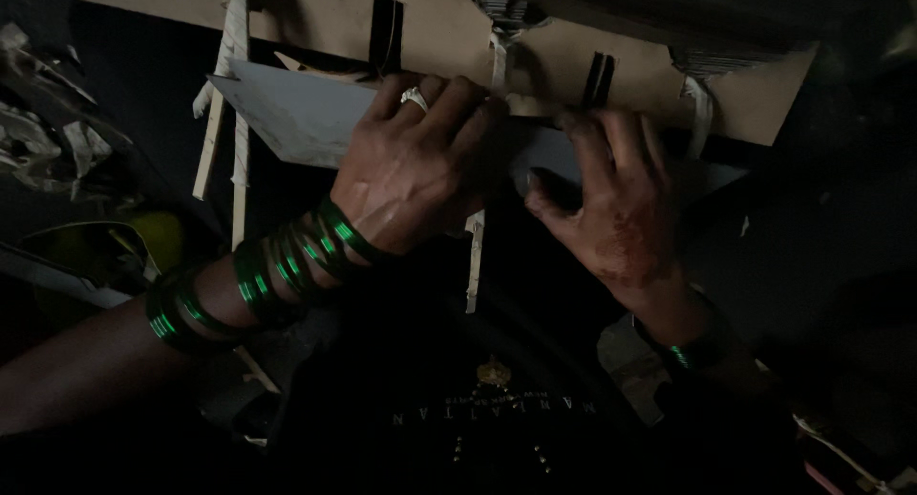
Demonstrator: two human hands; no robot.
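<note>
My left hand (pixel 420 165), with a ring on one finger and several green bangles (pixel 267 275) up the wrist, presses flat on a pale grey sheet of card (pixel 296 118). My right hand (pixel 611 194) lies beside it on the same sheet, fingers spread and bent at the sheet's far edge. The sheet rests against a tan cardboard board (pixel 439 36) with dark slots cut in it. Both hands cover the middle of the sheet.
White strips (pixel 232 46) tie the board at several spots, and thin wooden sticks (pixel 212 141) lean at the left. Crumpled paper scraps (pixel 57 141) and a yellow object (pixel 158 232) lie at the left. Dark cloth with printing (pixel 497 399) is below the hands.
</note>
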